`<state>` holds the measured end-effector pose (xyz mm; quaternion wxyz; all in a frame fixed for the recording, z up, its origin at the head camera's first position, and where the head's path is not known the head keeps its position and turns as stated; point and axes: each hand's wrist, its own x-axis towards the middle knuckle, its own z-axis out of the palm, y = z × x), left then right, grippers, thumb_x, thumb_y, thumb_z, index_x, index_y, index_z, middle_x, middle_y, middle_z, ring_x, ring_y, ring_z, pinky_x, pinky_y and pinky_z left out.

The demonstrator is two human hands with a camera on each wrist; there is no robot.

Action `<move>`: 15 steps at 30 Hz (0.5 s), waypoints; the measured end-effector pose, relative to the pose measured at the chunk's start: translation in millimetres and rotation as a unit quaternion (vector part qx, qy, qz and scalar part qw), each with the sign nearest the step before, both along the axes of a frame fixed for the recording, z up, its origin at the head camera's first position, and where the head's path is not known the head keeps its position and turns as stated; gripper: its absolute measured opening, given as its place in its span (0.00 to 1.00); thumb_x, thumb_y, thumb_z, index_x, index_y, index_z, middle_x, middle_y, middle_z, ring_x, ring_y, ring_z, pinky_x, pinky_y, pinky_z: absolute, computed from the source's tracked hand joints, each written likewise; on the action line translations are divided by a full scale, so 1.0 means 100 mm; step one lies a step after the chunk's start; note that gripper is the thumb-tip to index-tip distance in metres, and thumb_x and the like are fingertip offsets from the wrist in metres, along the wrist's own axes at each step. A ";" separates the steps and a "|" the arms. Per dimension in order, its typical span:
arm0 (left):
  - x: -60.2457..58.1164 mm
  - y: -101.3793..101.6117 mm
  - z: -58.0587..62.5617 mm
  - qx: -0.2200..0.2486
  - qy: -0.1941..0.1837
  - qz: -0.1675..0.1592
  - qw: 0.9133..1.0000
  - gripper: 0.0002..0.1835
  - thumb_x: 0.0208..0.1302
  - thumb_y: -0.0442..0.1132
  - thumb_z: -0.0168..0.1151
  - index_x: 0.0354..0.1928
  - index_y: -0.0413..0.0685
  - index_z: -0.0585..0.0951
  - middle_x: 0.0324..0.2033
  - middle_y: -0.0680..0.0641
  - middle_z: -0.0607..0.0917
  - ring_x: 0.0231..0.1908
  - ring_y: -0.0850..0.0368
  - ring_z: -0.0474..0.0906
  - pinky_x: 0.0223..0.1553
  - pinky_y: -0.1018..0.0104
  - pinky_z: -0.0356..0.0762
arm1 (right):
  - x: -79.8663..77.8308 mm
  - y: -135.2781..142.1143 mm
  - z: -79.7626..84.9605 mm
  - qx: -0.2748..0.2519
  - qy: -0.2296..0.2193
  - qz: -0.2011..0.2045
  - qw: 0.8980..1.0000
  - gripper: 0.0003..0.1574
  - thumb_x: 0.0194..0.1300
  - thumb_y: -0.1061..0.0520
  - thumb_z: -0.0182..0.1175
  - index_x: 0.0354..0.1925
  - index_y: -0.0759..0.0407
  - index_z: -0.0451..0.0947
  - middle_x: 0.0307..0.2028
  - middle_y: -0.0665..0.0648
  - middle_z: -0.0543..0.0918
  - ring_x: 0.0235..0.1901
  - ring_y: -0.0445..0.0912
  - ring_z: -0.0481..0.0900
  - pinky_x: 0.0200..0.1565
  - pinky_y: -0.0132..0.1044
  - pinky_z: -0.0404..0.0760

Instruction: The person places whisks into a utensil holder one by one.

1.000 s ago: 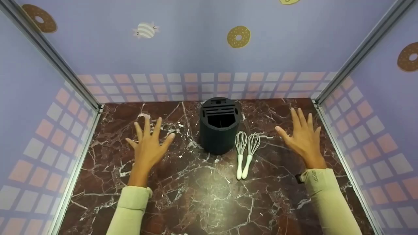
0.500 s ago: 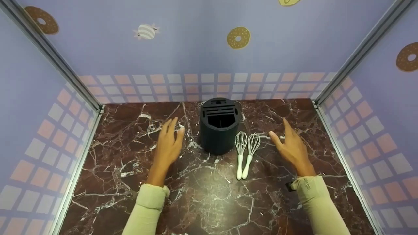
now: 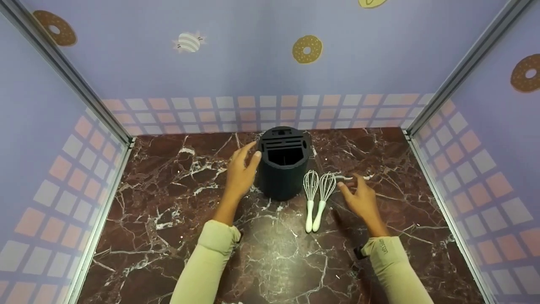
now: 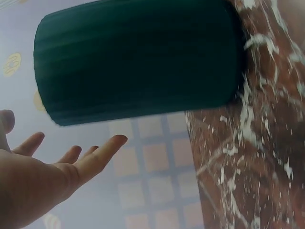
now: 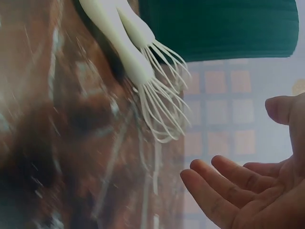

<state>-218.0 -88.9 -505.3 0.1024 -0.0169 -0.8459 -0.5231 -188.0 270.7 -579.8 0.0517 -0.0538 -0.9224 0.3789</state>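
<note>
A dark green, nearly black utensil holder [image 3: 282, 181] stands upright with slots and a wide opening in its top. At its left side is my left hand [image 3: 242, 174], fingers relaxed; the left wrist view shows a gap between this hand [image 4: 52, 183] and the holder [image 4: 138, 62]. Two whisks with pale handles lie side by side right of the holder, the left whisk [image 3: 310, 207] and the right whisk [image 3: 321, 207]. My right hand [image 3: 362, 200] hovers just right of them, fingers loosely bent and holding nothing. Both whisks show in the right wrist view, apart from that hand [image 5: 257, 191].
The dark red marbled tabletop [image 3: 261, 253] bears these things. A purple back wall [image 3: 236, 71] with tile and sweets prints rises behind the holder. Similar side walls with metal edges, such as the left rail [image 3: 101, 190], bound the table.
My left hand has moved right to the holder's side. My right hand has come left and nearer to the whisks, its spread fingers now more bent. Holder and whisks have stayed put.
</note>
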 end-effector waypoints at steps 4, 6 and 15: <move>-0.08 0.09 -0.03 0.029 -0.009 -0.010 0.999 0.26 0.77 0.55 0.52 0.73 0.61 0.72 0.66 0.44 0.74 0.61 0.48 0.75 0.64 0.50 0.72 | 0.04 -0.08 -0.09 -0.057 -0.049 -0.010 0.997 0.42 0.71 0.41 0.62 0.70 0.65 0.66 0.54 0.68 0.85 0.47 0.63 0.86 0.52 0.52 0.82; -0.11 0.13 -0.05 0.036 -0.008 -0.011 0.999 0.26 0.77 0.54 0.52 0.73 0.61 0.72 0.62 0.44 0.76 0.55 0.50 0.75 0.60 0.52 0.73 | 0.05 -0.13 -0.14 -0.087 -0.068 -0.016 0.994 0.41 0.72 0.42 0.62 0.70 0.66 0.66 0.54 0.70 0.85 0.44 0.63 0.88 0.44 0.47 0.86; -0.20 0.24 -0.09 0.013 -0.012 -0.004 1.000 0.24 0.77 0.51 0.52 0.72 0.63 0.73 0.67 0.44 0.75 0.66 0.47 0.71 0.67 0.45 0.66 | 0.10 -0.32 -0.34 -0.216 -0.134 -0.052 0.966 0.38 0.71 0.48 0.65 0.67 0.69 0.66 0.50 0.71 0.83 0.37 0.57 0.87 0.35 0.46 0.88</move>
